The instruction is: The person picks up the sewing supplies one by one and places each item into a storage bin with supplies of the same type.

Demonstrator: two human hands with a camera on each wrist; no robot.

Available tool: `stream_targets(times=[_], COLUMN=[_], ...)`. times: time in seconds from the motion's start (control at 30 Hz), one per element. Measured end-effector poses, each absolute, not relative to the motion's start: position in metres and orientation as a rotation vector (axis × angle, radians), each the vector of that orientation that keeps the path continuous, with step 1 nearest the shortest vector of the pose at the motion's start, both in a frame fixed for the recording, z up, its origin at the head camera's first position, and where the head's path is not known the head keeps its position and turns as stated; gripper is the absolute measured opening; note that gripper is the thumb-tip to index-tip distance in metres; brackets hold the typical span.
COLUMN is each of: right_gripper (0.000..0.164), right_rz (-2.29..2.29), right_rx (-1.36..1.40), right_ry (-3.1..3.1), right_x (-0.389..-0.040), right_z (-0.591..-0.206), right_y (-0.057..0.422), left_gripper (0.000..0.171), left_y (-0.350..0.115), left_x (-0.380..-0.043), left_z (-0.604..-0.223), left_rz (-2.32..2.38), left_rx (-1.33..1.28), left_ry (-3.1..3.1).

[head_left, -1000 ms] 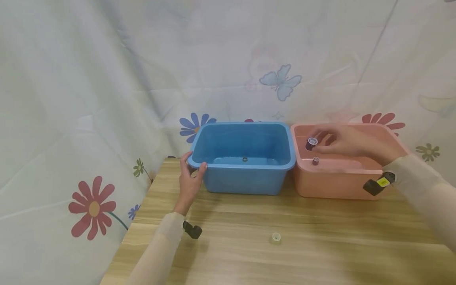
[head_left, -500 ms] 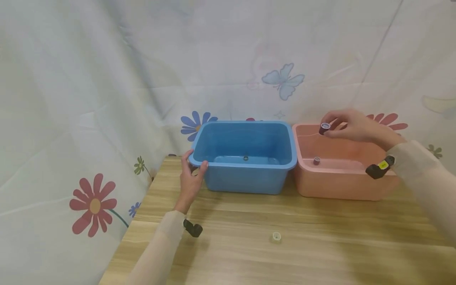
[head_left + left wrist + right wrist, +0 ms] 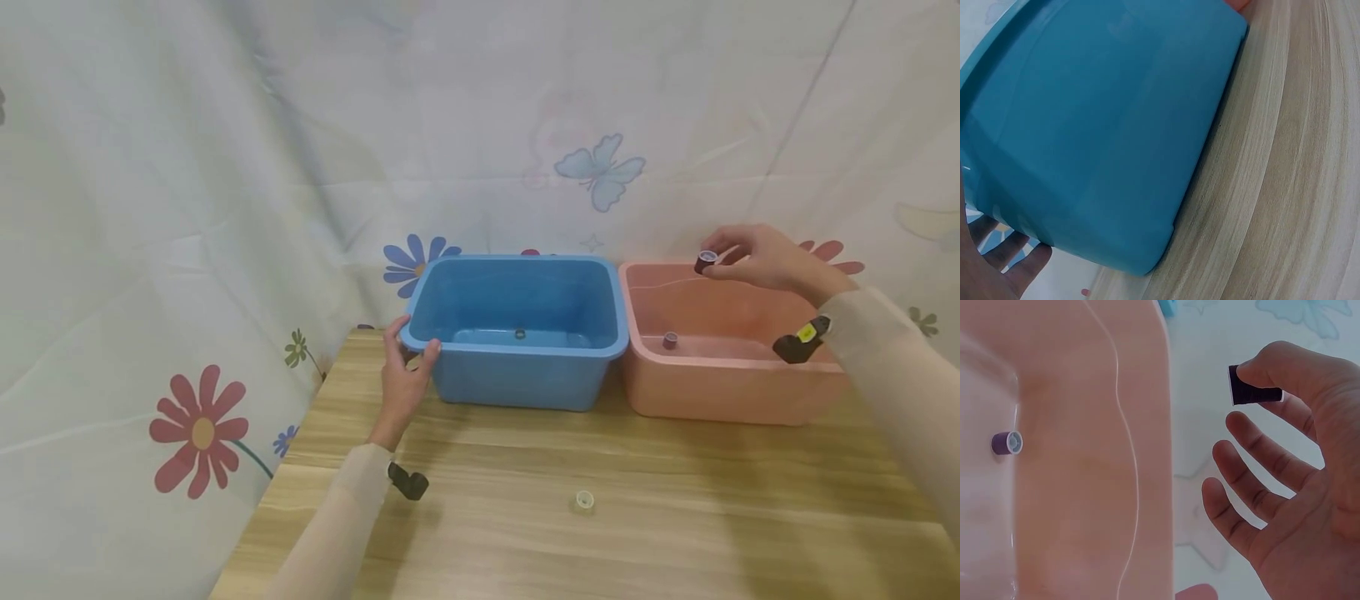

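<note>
My right hand (image 3: 765, 257) pinches a small spool of dark purple thread (image 3: 706, 262) between thumb and forefinger, at the height of the back rim of the pink plastic bin (image 3: 720, 392). The other three fingers are spread apart in the right wrist view. A similar purple spool (image 3: 1006, 443) lies on the floor of that bin. At the blue plastic bin (image 3: 517, 379), my left hand (image 3: 403, 387) grips the front left corner, thumb on the front and fingers round the side. One small dark spool (image 3: 521, 333) lies inside the blue bin.
A small pale spool (image 3: 584, 500) stands on the wood-grain table (image 3: 487, 517) in front of the bins. Both bins stand side by side against a white curtain (image 3: 480, 142) printed with flowers and a butterfly.
My right hand has lifted the purple thread spool up and to the right, from inside the pink bin to its back rim. The left hand keeps its grip on the blue bin.
</note>
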State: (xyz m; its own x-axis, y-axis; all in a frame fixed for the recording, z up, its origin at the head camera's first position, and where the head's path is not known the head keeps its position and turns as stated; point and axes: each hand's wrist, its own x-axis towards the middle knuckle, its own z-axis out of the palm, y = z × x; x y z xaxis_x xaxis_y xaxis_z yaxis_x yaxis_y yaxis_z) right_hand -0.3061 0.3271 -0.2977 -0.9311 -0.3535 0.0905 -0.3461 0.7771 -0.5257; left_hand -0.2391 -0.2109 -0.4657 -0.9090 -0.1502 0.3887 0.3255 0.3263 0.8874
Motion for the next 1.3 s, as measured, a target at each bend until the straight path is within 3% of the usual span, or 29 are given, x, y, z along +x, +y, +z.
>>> stream_targets(times=[0.33, 0.77, 1.03, 1.3], right_gripper=[0.048, 0.05, 0.07, 0.073], right_rz=[-0.846, -0.811, -0.849, -0.827], right_rx=[-0.481, -0.409, -0.427, -0.44], right_ry=[2.933, 2.931, 2.863, 2.858], right_x=[-0.313, -0.319, -0.315, -0.317], right_z=[-0.303, -0.313, -0.315, -0.315], right_y=[0.346, 0.361, 0.364, 0.357], left_gripper=[0.065, 0.067, 0.066, 0.065], left_y=[-0.21, -0.209, -0.209, -0.21], left_x=[-0.239, -0.239, -0.238, -0.237], left_z=[-0.465, -0.465, -0.464, -0.465], left_rz=[-1.61, -1.6, -1.611, -1.61], left_rx=[-0.146, -0.145, -0.143, -0.133], left_ry=[-2.192, -2.205, -2.212, -2.209])
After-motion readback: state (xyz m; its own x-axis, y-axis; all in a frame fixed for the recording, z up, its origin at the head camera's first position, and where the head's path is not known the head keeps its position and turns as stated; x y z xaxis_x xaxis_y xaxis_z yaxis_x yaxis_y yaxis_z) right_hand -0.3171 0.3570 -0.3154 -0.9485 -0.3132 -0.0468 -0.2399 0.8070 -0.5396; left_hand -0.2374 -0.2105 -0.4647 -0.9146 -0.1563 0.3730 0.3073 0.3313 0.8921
